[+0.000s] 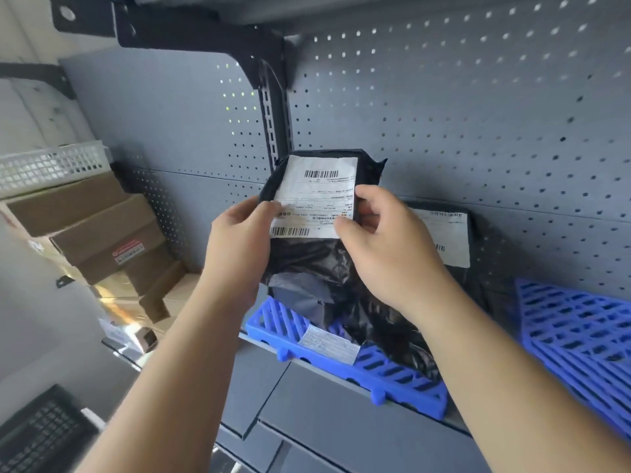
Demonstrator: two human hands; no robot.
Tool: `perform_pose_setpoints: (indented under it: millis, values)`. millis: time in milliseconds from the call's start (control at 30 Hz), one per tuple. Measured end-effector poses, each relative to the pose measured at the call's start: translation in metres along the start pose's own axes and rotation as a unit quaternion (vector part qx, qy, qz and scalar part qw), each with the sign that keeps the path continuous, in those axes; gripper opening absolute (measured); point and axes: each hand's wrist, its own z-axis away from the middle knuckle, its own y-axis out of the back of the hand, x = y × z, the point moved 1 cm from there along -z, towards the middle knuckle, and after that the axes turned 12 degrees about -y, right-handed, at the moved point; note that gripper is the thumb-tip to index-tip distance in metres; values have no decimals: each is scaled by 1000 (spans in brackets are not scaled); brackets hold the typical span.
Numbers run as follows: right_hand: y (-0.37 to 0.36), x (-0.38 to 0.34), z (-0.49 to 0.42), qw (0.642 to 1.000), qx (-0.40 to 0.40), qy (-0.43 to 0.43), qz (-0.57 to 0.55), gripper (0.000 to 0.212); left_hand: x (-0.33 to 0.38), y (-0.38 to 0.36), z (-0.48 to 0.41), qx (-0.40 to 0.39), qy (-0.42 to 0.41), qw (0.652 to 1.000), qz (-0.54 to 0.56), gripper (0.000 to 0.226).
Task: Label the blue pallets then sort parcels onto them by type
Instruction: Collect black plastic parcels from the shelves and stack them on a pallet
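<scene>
Grey pegboard panelling (478, 114) backs a shelf unit braced by a black bracket (191, 35) at the top. At far left a white lattice basket (51, 167) rests on stacked cardboard boxes (102, 233), and a black keyboard (37, 435) shows in the bottom corner. Moving right, the left hand (239, 247) grips the left edge of a black poly mailer parcel (317, 240), thumb on the front over the edge of its white shipping label (316, 198), fingers behind it. The parcel is held upright, its lower end reaching down to a blue slatted pallet (386, 373) on the shelf edge; whether it rests there cannot be told. A paper label (329, 344) lies on that pallet's front left. The right hand (389, 247) pinches the parcel's right side, thumb and curled fingers at the shipping label's right edge. Behind it a second black parcel (454, 240) with its own white label leans against the pegboard. Further right a second blue pallet (580, 343) lies beside the first.
</scene>
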Motion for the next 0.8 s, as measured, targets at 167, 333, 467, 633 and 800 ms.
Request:
perform_pose_setpoints:
  millis: [167,333,467,633,800]
  values:
    - [-11,-6,-19,997,43,-31,64,43,-13,0,-39,-66,-7,996,-56,19]
    - [-20,-13,-25,982,77,-37,168,53,-30,4,-65,-126,19,989,-75,19]
    - [-23,-14,-25,973,91,-50,206,56,-40,11,-77,-146,37,982,-115,36]
    - [-25,-16,-26,970,103,-66,209,55,-42,14,-78,-136,0,983,-122,49]
    - [-28,-18,-23,969,99,-73,213,55,-38,13,-76,-142,-38,977,-152,50]
